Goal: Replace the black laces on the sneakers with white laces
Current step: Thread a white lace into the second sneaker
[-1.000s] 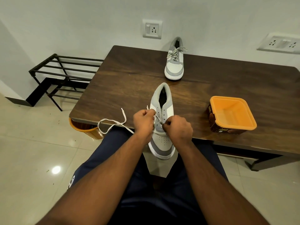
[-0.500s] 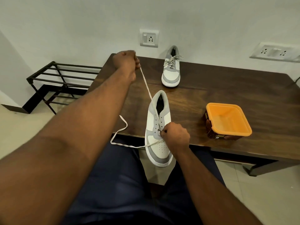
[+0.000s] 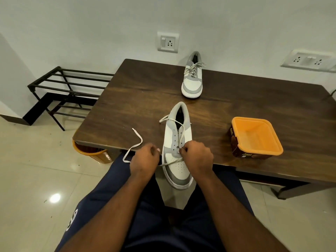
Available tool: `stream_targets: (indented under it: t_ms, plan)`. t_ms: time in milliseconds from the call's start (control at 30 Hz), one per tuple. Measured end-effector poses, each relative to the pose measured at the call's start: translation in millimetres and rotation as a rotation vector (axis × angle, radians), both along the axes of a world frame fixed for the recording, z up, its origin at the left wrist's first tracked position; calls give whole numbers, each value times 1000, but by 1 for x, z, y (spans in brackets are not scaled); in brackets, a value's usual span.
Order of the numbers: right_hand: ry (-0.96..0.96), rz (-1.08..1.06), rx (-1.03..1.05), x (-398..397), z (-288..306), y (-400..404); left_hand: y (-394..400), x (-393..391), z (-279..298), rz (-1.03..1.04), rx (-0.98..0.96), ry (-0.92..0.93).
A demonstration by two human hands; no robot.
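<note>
A white and grey sneaker (image 3: 177, 171) lies at the table's near edge, its toe hanging over toward me. A white lace (image 3: 181, 137) runs through its lowest eyelets. One end lies looped over the tongue and collar. The other end trails left over the table edge and passes under my left wrist. My right hand (image 3: 197, 157) pinches the lace at a lower eyelet. My left hand (image 3: 145, 159) hovers just left of the shoe with curled fingers; I see nothing in them. A second sneaker (image 3: 192, 82) with a tied light lace stands at the far edge.
An orange-lidded tub (image 3: 254, 137) sits on the dark wooden table (image 3: 138, 99) to the right of the near shoe. A black metal rack (image 3: 60, 91) stands on the floor to the left. An orange bin (image 3: 92, 153) sits under the table's left corner. Wall sockets (image 3: 168, 41) are behind.
My left hand let go of the lace end it had pulled up and back. That end now lies over the shoe, and the hand is down beside the sneaker.
</note>
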State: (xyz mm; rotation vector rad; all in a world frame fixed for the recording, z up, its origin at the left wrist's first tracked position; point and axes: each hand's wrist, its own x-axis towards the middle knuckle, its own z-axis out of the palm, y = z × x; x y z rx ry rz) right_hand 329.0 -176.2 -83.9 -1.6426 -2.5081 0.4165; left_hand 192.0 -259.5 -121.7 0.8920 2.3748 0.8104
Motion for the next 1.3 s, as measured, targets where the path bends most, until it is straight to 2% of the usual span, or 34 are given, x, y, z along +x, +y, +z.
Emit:
stream_targets:
  t_ms: [100,167,233,300,400,467,500,567,667,700,767,867,933,1033,1133,1200,1300]
  plan:
    - [21,-23,24,0,-4,-1,-14,-1,3,-116,-326,145]
    - [39,-34,31,-1,-6,-1,-14,1,5,-198,-418,191]
    - [65,-40,40,-1,-8,-3,-15,3,2,-235,-420,189]
    - [93,-35,49,2,-11,-6,-16,3,-3,-112,-210,38]
    - [122,-31,45,4,-12,-7,-14,-4,2,270,423,-364]
    - [119,-23,49,4,-11,-8,-7,-7,21,400,720,-526]
    - [141,-16,62,4,-11,-7,-3,-7,33,395,811,-592]
    - [313,21,56,3,-9,-4,1,-1,53,283,889,-724]
    - [676,195,-53,1,2,4,1,12,67,4,835,-853]
    - [709,257,-87,1,8,7,1,15,66,-89,800,-851]
    - [633,364,-167,1,18,14,0,18,63,-224,744,-826]
    - [522,491,-259,6,20,26,-6,21,61,-259,730,-807]
    - [635,484,-362,11,20,29,-9,17,59,-197,752,-787]
    - [810,359,-563,26,31,32,-10,5,43,43,785,-711]
    - [787,283,-521,40,34,38,-10,1,16,244,717,-689]
    - [773,232,-476,44,29,41,-9,7,2,236,641,-571]
    - [681,252,-437,37,24,33,-5,18,-5,-53,555,-191]
